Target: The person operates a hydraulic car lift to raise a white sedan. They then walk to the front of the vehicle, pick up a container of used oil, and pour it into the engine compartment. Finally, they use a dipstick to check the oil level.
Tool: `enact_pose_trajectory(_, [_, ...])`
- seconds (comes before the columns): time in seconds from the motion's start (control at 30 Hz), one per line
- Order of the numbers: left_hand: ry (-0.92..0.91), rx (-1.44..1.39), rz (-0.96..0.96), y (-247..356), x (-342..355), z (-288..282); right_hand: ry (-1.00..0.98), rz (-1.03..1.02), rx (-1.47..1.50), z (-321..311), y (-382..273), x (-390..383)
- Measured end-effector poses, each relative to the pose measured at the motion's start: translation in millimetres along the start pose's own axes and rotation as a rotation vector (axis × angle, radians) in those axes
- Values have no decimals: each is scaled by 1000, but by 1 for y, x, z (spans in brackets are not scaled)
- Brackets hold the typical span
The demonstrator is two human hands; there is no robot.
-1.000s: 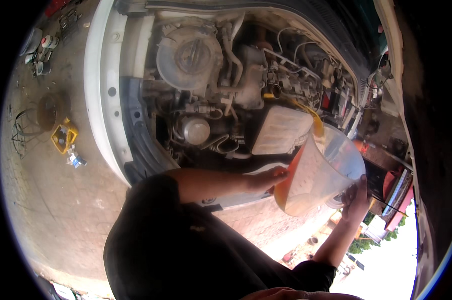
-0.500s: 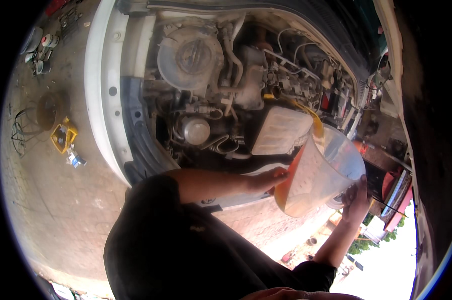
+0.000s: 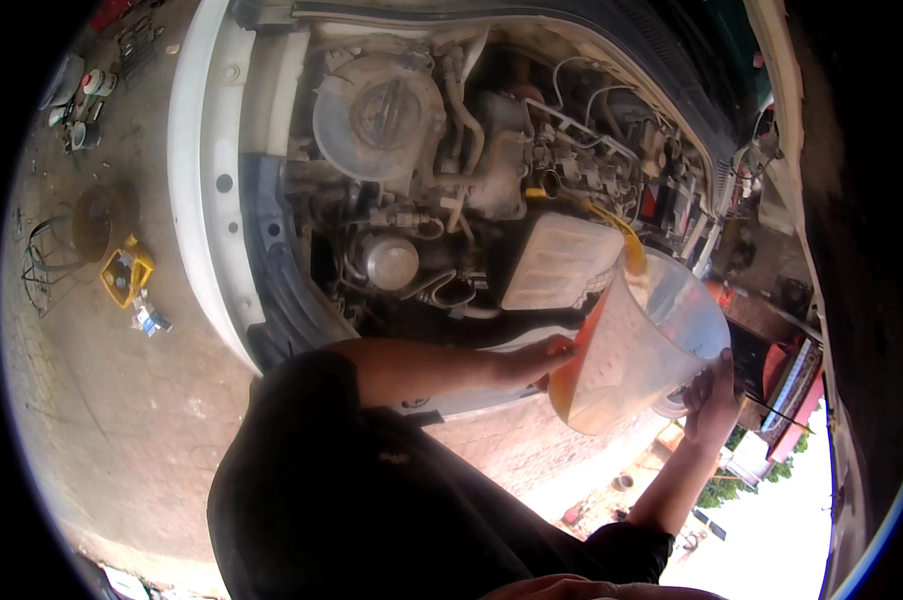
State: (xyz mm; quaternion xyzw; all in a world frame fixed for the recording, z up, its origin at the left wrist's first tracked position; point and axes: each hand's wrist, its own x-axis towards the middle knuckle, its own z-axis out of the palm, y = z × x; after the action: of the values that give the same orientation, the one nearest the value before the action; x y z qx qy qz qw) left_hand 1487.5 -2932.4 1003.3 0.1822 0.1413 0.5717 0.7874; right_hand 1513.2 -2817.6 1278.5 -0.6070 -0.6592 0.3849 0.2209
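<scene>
A translucent plastic measuring jug is tipped over the engine bay, held between both hands. My left hand is closed on its left side, where an orange tint shows through the wall. My right hand grips the jug's right side, near the wide rim; the fingers behind it are partly hidden. Amber liquid lies at the jug's lip, and a thin yellow streak runs from there toward a round opening on the engine. Beside the jug sits a pale ribbed box-like cover.
A round air cleaner housing and a silver round cap sit in the engine bay. The white car body edge curves along the left. On the floor lie a yellow container and cables. The raised hood edge is at right.
</scene>
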Motion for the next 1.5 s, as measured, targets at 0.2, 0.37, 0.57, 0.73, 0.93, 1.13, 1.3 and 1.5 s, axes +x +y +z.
enact_pose_trajectory(0.2, [-13, 1, -3, -2, 1, 0, 5, 16, -2, 1, -2, 0])
enact_pose_trajectory(0.37, [-17, -13, -18, 4, -2, 2, -6, 11, -10, -1, -1, 1])
enact_pose_trajectory(0.57, [-44, -27, 7, 5, -4, 3, -52, 9, -5, -5, -1, 3])
enact_pose_trajectory(0.73, [-83, -15, -16, -1, 2, 0, -33, 10, -9, -4, -3, 3])
enact_pose_trajectory(0.93, [-91, 9, -19, 7, -1, 1, -41, 4, -19, -7, -3, 5])
enact_pose_trajectory(1.13, [-99, 14, -34, 10, -1, 2, -25, 9, -14, -6, -3, 6])
enact_pose_trajectory(1.3, [-95, 19, -20, 1, 3, 0, 22, -1, -30, 5, -9, 2])
enact_pose_trajectory(1.5, [-87, 21, -20, 5, 1, 1, -68, -5, -27, -4, -6, 6])
